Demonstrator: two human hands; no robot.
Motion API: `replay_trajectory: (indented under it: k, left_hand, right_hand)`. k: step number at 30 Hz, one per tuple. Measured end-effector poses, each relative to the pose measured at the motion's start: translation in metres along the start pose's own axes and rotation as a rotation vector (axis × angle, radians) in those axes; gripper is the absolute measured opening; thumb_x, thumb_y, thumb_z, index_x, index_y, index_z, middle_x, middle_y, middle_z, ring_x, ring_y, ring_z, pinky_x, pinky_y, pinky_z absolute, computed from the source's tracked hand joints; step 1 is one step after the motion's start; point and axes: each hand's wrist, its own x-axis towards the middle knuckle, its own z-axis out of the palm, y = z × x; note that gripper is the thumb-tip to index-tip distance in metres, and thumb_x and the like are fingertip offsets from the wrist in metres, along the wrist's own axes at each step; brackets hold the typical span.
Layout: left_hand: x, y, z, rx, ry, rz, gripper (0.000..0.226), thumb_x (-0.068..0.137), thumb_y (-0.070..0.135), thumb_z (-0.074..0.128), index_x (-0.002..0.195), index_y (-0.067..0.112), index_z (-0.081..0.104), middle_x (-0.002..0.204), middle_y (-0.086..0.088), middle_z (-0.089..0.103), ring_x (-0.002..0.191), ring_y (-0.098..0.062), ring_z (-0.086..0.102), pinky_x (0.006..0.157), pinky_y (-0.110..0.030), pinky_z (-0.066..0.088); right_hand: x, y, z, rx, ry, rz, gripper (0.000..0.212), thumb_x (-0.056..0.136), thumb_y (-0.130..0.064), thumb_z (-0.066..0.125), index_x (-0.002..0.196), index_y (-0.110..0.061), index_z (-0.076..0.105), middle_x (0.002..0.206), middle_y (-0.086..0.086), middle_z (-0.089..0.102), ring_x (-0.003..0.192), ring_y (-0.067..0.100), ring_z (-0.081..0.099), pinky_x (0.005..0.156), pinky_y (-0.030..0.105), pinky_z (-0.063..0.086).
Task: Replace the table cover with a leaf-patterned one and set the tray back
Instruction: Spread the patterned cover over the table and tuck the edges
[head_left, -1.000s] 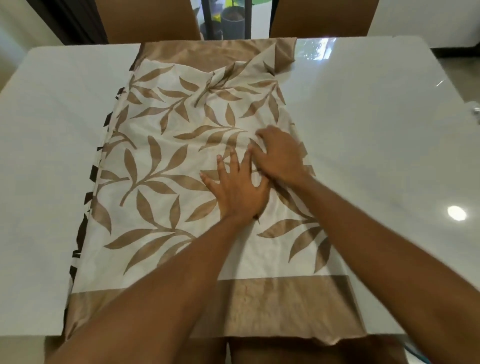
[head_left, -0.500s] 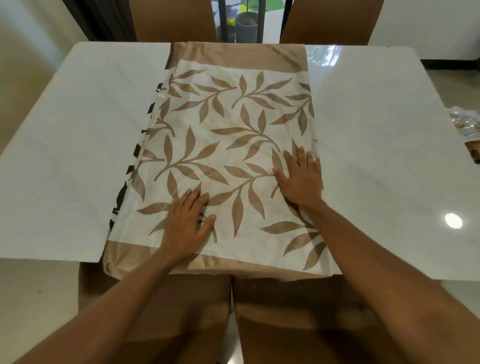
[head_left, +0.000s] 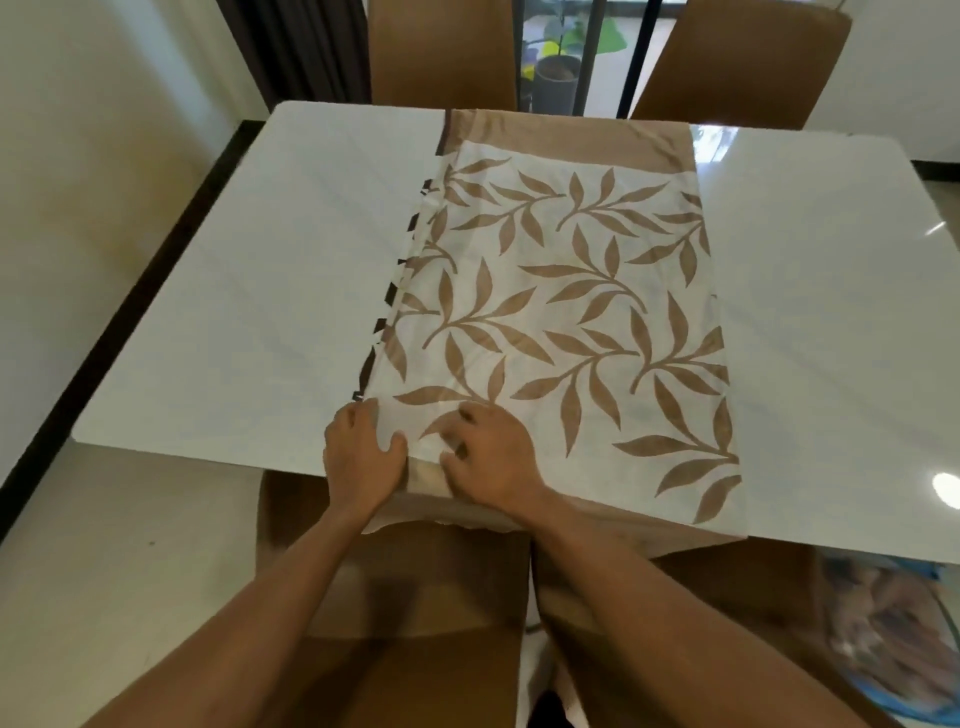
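The glossy white table (head_left: 260, 312) carries the folded leaf-patterned cover (head_left: 571, 312) down its middle. Your left hand (head_left: 361, 457) and right hand (head_left: 493, 462) curl onto its seven-o'clock corner, pinching cloth. It is probably light, limp and slippery, so grip the layered edge.

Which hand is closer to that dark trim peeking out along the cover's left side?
Left. The left hand grips the leaf-patterned cover right beside the dark trim; the right hand lies farther right.

Bright daylight, glare spots on the glossy table (head_left: 831, 312), wide-angle edges blurred.
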Motion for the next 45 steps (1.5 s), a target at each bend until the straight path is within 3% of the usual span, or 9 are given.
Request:
replay_trajectory:
  k: [4, 12, 16, 23, 26, 30, 37, 41, 45]
  left_hand:
    - [-0.003, -0.019, -0.015, -0.09, -0.002, -0.047, 0.042, 0.092, 0.026, 0.063, 0.131, 0.013, 0.054, 0.125, -0.011, 0.056, 0.112, -0.028, 0.056, 0.092, -0.041, 0.051]
    - [0.007, -0.024, -0.039, -0.055, -0.025, -0.043, 0.005, 0.093, 0.03, 0.063, 0.093, 0.025, 0.062, 0.086, 0.007, 0.064, 0.082, -0.015, 0.061, 0.088, -0.046, 0.051]
    - [0.002, -0.015, -0.049, -0.066, 0.012, 0.026, 0.011, 0.095, 0.023, 0.062, 0.086, 0.024, 0.054, 0.077, 0.008, 0.059, 0.074, -0.012, 0.057, 0.088, -0.04, 0.045]
    - [-0.01, -0.009, -0.05, -0.107, -0.064, 0.134, 0.005, 0.103, 0.027, 0.045, 0.1, 0.024, 0.042, 0.071, 0.01, 0.058, 0.071, -0.014, 0.061, 0.097, -0.045, 0.043]
    - [-0.014, -0.005, -0.056, -0.195, -0.142, 0.181, 0.014, 0.1, 0.032, 0.052, 0.108, 0.025, 0.043, 0.072, 0.007, 0.062, 0.068, -0.012, 0.063, 0.085, -0.038, 0.049]
    - [-0.016, -0.011, -0.056, -0.334, -0.441, 0.022, 0.041, 0.089, 0.026, 0.068, 0.12, 0.024, 0.041, 0.081, -0.004, 0.068, 0.067, -0.017, 0.068, 0.063, -0.033, 0.058]
    - [-0.035, -0.033, -0.036, -0.247, -0.609, 0.054, 0.014, 0.092, 0.029, 0.066, 0.104, 0.023, 0.065, 0.099, 0.006, 0.066, 0.09, -0.01, 0.065, 0.09, -0.036, 0.055]
    - [-0.041, -0.037, -0.034, -0.098, -0.397, 0.196, 0.013, 0.092, 0.029, 0.061, 0.104, 0.025, 0.06, 0.092, 0.007, 0.064, 0.078, -0.006, 0.061, 0.072, -0.028, 0.055]
    - [-0.039, -0.024, -0.031, 0.026, -0.152, 0.417, 0.023, 0.091, 0.036, 0.059, 0.11, 0.022, 0.06, 0.099, 0.004, 0.063, 0.087, -0.012, 0.06, 0.076, -0.033, 0.056]
  right_hand:
    - [0.004, -0.052, 0.024, 0.085, -0.025, 0.027, 0.035, 0.09, -0.044, 0.056, 0.11, -0.022, 0.074, 0.12, 0.001, 0.065, 0.109, 0.02, 0.058, 0.088, 0.041, 0.051]
    - [0.0, -0.058, 0.033, 0.177, -0.073, 0.152, 0.035, 0.094, -0.039, 0.059, 0.123, -0.025, 0.071, 0.148, -0.002, 0.053, 0.134, 0.015, 0.046, 0.112, 0.035, 0.032]
    - [0.001, -0.062, 0.024, 0.351, -0.126, 0.245, 0.04, 0.097, -0.043, 0.057, 0.131, -0.023, 0.066, 0.151, -0.003, 0.051, 0.132, 0.015, 0.05, 0.112, 0.034, 0.037]
    - [0.018, -0.091, 0.003, 0.605, -0.095, 0.49, 0.042, 0.097, -0.055, 0.054, 0.121, -0.024, 0.07, 0.118, -0.006, 0.071, 0.105, 0.011, 0.063, 0.093, 0.031, 0.048]
    - [0.022, -0.102, -0.001, 0.704, -0.017, 0.586, 0.047, 0.09, -0.063, 0.059, 0.101, -0.02, 0.076, 0.093, -0.007, 0.074, 0.087, 0.009, 0.068, 0.076, 0.027, 0.051]
    - [0.023, -0.102, 0.009, 0.724, -0.008, 0.686, 0.026, 0.084, -0.026, 0.065, 0.065, -0.009, 0.064, 0.062, 0.004, 0.06, 0.061, 0.019, 0.057, 0.066, 0.041, 0.051]
    - [0.014, -0.098, 0.014, 0.833, 0.197, 0.846, 0.019, 0.102, -0.019, 0.045, 0.09, -0.012, 0.058, 0.081, 0.003, 0.056, 0.068, 0.014, 0.05, 0.057, 0.026, 0.038]
    - [0.001, -0.091, 0.012, 0.787, 0.304, 0.869, 0.026, 0.105, -0.025, 0.043, 0.124, -0.016, 0.056, 0.11, 0.0, 0.059, 0.093, 0.015, 0.056, 0.066, 0.023, 0.039]
    - [-0.009, -0.068, 0.004, 0.713, 0.278, 0.804, 0.026, 0.102, -0.036, 0.049, 0.116, -0.017, 0.061, 0.106, -0.002, 0.063, 0.097, 0.016, 0.06, 0.08, 0.03, 0.043]
